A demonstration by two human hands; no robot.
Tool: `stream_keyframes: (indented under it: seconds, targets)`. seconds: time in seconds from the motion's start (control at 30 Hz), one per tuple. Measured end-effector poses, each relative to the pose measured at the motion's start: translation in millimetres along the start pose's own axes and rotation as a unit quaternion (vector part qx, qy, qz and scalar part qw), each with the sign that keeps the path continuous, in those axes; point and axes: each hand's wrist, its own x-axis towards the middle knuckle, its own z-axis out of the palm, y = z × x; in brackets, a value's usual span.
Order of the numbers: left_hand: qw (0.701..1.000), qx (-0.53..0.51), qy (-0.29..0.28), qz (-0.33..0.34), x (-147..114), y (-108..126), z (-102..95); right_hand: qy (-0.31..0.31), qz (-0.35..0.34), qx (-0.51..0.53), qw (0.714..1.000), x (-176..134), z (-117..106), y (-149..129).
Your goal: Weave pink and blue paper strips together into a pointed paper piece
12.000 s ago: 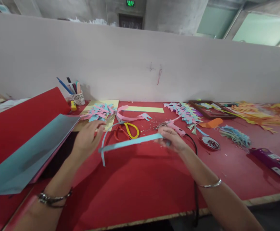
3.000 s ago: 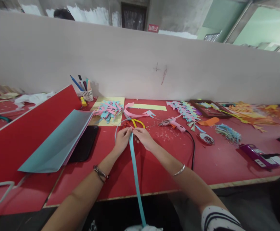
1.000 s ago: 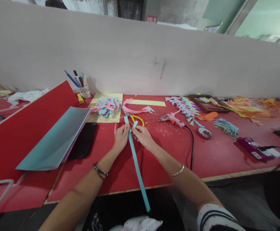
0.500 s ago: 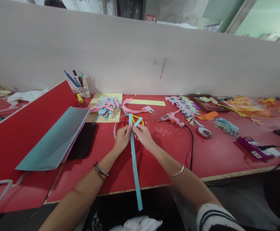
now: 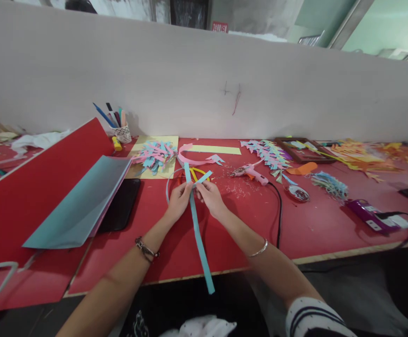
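Note:
A long light-blue paper strip (image 5: 199,238) hangs down past the table's front edge, and its upper end sticks up between my hands. My left hand (image 5: 180,199) pinches this strip near its top. In the fingers of my right hand (image 5: 209,196) is a short blue end (image 5: 204,178) that slants up to the right and crosses the long strip. Whether the two pieces are one folded strip is hidden by my fingers. Just behind my hands lie yellow-handled scissors (image 5: 200,174), partly covered. A curled pink paper strip (image 5: 186,152) rests beyond them.
Right of my hands are a pink glue gun (image 5: 251,173) with a black cord and a purple power strip (image 5: 372,217). Cut paper pieces (image 5: 156,154) are heaped on yellow paper. At left, blue sheets (image 5: 81,206) lean over a black tablet (image 5: 121,206); a pen cup (image 5: 121,133) stands behind.
The long strip's lower end has swung right and slightly up. Its top has tilted left, while the short end in my right hand has turned further right.

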Motion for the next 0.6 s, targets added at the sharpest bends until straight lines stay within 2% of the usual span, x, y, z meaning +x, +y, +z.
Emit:
stream_keyframes:
  seconds: [0.1,0.23,0.4,0.6]
  targets:
    - [1.0,0.001,-0.017,0.004,-0.1,0.4,1.2,0.008,-0.012,0.01,1.0,0.1,-1.4,-1.7]
    - [1.0,0.005,-0.02,0.013,-1.1,-0.2,0.5,-0.013,-0.027,0.011,0.999,-2.4,0.7,-2.7]
    - [1.0,0.006,-0.004,0.021,-2.7,0.8,-0.2,-0.032,-0.048,-0.011,0.998,-4.8,3.0,-2.2]
    - [0.999,0.001,0.032,0.031,-2.1,-1.5,-1.5,-0.03,-0.018,-0.007,0.999,-4.1,1.8,-2.4]
